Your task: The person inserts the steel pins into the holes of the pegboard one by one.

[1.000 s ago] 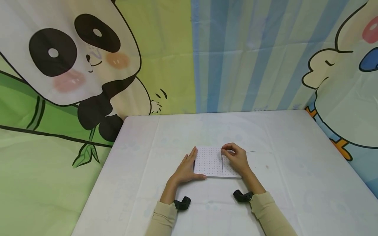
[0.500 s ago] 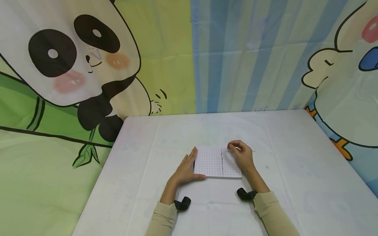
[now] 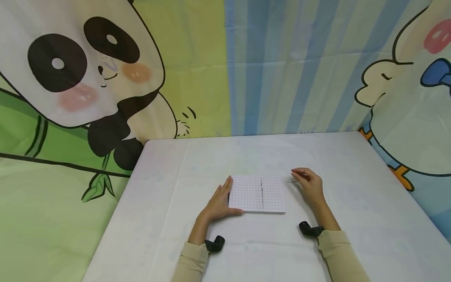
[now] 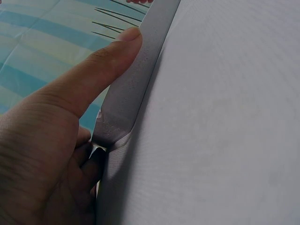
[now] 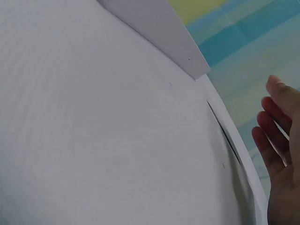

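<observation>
A white board [image 3: 246, 192] with a grid of small holes lies on the table. Several thin dark sticks [image 3: 262, 192] form a line across it; in the left wrist view, thin sticks [image 4: 117, 16] rise from its top. My left hand [image 3: 218, 203] steadies the board's near left corner, fingers extended along the left side, thumb [image 4: 108, 65] against the front edge. My right hand [image 3: 311, 188] is right of the board, fingers loosely bent, with nothing visible held. Just below its fingertips, a single thin dark stick [image 5: 224, 132] lies near it, apart from the fingers in the right wrist view.
A white cloth covers the table [image 3: 197, 156]. Behind it hangs a printed curtain [image 3: 275, 66] with a panda and blue stripes. Each wrist wears a black camera, such as the left one [image 3: 215, 244].
My right hand has moved from above the line of sticks to the right, off the board. The left hand keeps its place on the board. The head view has shifted slightly.
</observation>
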The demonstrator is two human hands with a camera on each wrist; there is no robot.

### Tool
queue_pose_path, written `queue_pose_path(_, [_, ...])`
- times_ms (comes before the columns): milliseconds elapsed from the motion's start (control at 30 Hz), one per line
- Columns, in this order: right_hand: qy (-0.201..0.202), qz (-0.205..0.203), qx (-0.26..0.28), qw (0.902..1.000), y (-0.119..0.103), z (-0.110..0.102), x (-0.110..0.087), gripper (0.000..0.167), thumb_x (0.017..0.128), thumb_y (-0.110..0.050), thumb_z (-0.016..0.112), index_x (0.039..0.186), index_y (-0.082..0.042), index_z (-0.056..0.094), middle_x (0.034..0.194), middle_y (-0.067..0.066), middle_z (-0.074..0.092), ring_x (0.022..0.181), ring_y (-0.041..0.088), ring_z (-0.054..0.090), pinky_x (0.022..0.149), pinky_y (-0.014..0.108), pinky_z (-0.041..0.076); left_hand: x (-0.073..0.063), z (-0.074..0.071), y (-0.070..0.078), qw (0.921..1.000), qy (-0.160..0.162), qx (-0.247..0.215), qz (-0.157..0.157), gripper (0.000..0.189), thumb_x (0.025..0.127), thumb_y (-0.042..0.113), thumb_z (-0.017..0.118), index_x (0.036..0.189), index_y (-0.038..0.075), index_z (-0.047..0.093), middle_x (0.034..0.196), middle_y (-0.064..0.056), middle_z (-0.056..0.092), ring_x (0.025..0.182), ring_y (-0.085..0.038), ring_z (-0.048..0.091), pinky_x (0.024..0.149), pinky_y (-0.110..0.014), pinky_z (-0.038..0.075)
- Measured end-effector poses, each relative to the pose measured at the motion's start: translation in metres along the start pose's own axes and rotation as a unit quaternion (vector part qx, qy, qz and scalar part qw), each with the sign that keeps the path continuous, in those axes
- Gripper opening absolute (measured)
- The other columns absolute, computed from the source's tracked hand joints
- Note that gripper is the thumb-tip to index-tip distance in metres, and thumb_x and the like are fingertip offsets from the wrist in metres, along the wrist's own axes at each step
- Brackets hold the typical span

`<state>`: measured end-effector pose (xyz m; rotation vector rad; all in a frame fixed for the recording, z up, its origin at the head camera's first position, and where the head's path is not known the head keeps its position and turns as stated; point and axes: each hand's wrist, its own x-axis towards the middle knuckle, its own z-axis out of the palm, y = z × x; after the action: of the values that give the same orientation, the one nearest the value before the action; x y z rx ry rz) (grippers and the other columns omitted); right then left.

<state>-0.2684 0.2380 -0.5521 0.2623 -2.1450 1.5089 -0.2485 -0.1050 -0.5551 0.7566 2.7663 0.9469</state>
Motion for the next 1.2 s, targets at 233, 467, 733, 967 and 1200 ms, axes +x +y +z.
queue_pose_path(233, [-0.024, -0.030, -0.106, 0.9936, 0.014, -0.008, -0.003, 0.009, 0.078, -0.010, 0.074, 0.086, -0.009, 0.072, 0.091, 0.004, 0.065, 0.085, 0.006, 0.058, 0.077, 0.010, 0.043, 0.000, 0.002, -0.002, 0.9999, 0.008, -0.004, 0.006, 0.126, 0.061, 0.063, 0.074, 0.148, 0.003, 0.005, 0.154, -0.006, 0.002, 0.140, -0.015, 0.005, 0.113, -0.038, 0.004])
queue_pose_path(467, [-0.069, -0.035, -0.159, 0.9843, 0.020, -0.008, -0.004, 0.008, 0.078, -0.012, 0.074, 0.086, -0.012, 0.073, 0.092, 0.000, 0.066, 0.088, 0.019, 0.059, 0.077, 0.016, 0.044, 0.000, 0.001, -0.001, 1.0000, -0.001, -0.002, -0.005, 0.126, 0.061, 0.062, 0.075, 0.148, 0.005, 0.003, 0.154, -0.004, 0.000, 0.139, -0.012, 0.003, 0.113, -0.035, 0.002])
queue_pose_path(733, [-0.092, -0.032, -0.186, 0.9777, 0.018, -0.007, -0.004, 0.006, 0.076, -0.011, 0.074, 0.082, -0.009, 0.074, 0.092, 0.004, 0.065, 0.089, 0.023, 0.058, 0.076, 0.031, 0.047, 0.001, 0.001, -0.001, 1.0000, -0.003, -0.005, -0.005, 0.126, 0.061, 0.061, 0.076, 0.148, 0.006, 0.002, 0.155, -0.003, -0.001, 0.139, -0.012, 0.003, 0.113, -0.035, 0.002])
queue_pose_path(967, [-0.089, -0.037, -0.179, 0.9791, 0.019, -0.007, -0.003, 0.005, 0.075, -0.008, 0.076, 0.079, -0.008, 0.073, 0.089, 0.004, 0.065, 0.086, 0.023, 0.058, 0.072, 0.020, 0.045, 0.001, 0.000, -0.001, 0.9999, -0.006, -0.006, -0.011, 0.127, 0.061, 0.061, 0.076, 0.148, 0.007, 0.002, 0.154, -0.001, -0.002, 0.139, -0.011, 0.003, 0.113, -0.033, 0.001])
queue_pose_path(1200, [-0.079, -0.054, -0.174, 0.9801, 0.021, -0.007, -0.002, 0.006, 0.073, -0.006, 0.076, 0.078, -0.008, 0.073, 0.085, 0.004, 0.065, 0.082, 0.022, 0.059, 0.070, 0.015, 0.044, 0.001, 0.000, 0.000, 0.9999, -0.002, -0.006, -0.010, 0.127, 0.060, 0.062, 0.075, 0.148, 0.006, 0.003, 0.154, -0.001, -0.001, 0.139, -0.011, 0.003, 0.113, -0.033, 0.001])
